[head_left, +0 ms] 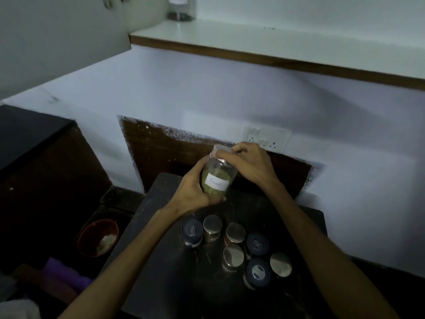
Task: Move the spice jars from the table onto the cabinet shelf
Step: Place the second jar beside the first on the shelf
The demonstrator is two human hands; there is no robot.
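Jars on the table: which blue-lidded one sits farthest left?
The blue-lidded jar at the left end of the back row, beside a silver-lidded jar. The other two blue-lidded jars stand right of the cluster's middle, one behind the other.

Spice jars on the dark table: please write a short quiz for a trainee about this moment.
1. True or false: the labelled jar stands on the table.
2. Which hand covers its lid: A) left hand B) right hand?
3. How many jars remain on the table, and how many already stand on the shelf?

Key:
1. False; both hands hold it above the table.
2. B.
3. Seven on the table; one jar on the shelf.
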